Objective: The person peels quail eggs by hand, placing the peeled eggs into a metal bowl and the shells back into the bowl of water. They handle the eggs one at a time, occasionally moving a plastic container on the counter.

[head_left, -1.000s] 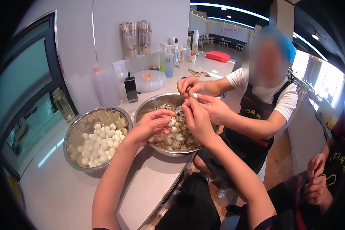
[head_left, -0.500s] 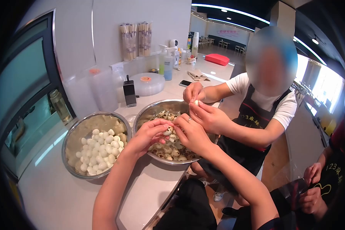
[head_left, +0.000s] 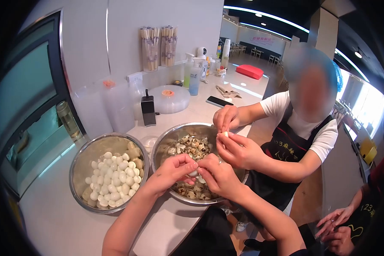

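My left hand point(head_left: 173, 171) holds a small speckled egg point(head_left: 193, 173) between thumb and fingers above the right steel bowl point(head_left: 157, 150). The fingertips of my right hand point(head_left: 217, 174) are pinched against the same egg. Speckled eggs and shell pieces point(head_left: 192, 147) lie in that bowl. Beside it on the left, a second steel bowl point(head_left: 77, 187) holds several peeled white eggs point(head_left: 113, 177). Across the right bowl, a co-worker's hands point(head_left: 234, 145) hold a small peeled egg point(head_left: 225, 134).
On the counter point(head_left: 51, 213) stand a black device point(head_left: 148, 112), a round plastic container point(head_left: 170, 100), pump bottles point(head_left: 194, 81), a phone point(head_left: 219, 101) and a red box point(head_left: 249, 71). Another person's hands point(head_left: 337, 230) are at the lower right.
The view has shifted, so the bowls appear slightly lower. My fingers have closed in around the egg, which is now more covered. The hands at the lower right have moved down and left.
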Tool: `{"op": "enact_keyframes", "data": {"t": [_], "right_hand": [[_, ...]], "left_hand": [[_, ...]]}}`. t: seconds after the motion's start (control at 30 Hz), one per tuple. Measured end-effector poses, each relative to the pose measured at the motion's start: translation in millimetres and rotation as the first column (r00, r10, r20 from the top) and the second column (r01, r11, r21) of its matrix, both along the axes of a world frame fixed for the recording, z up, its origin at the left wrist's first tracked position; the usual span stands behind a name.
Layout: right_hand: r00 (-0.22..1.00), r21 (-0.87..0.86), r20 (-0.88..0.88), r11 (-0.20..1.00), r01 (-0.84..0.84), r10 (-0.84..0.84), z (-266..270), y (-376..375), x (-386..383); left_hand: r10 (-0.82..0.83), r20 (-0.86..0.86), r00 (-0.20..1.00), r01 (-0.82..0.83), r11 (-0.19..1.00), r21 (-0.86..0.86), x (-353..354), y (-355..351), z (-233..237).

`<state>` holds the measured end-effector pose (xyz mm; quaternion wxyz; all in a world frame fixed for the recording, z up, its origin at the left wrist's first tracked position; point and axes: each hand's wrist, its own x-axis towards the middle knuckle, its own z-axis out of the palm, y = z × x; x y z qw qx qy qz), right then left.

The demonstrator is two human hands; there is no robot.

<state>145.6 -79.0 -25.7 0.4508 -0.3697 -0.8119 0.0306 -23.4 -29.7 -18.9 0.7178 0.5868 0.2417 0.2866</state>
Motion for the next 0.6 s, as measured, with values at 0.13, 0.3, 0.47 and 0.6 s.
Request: {"op": "enact_keyframes", "data": {"t": [0.13, 0.3, 0.47, 0.6], "right_hand": [[1.0, 0.094, -0.029, 0.996, -0.004, 0.006, -1.2, 0.5, -1.3], [0.998, 0.003, 0.049, 1.0, -0.031, 0.031, -7.0, 7.3, 3.4], [0.998, -0.026, 0.003, 0.997, -0.068, 0.068, -4.8, 8.4, 2.5], [0.996, -0.082, -0.08, 0.995, -0.05, 0.044, -4.7, 8.3, 3.4]], "left_hand": [[-0.044, 0.009, 0.999, 0.044, 0.999, 0.004, 1.6, 0.1, -3.6], [-0.044, -0.02, 0.999, 0.044, 0.998, -0.034, 4.3, -0.5, -1.2], [-0.009, -0.085, 0.996, 0.009, 1.0, 0.0, 7.1, -3.5, 2.3], [-0.008, -0.075, 0.997, 0.009, 1.0, 0.014, 8.7, -4.9, 4.0]]}}
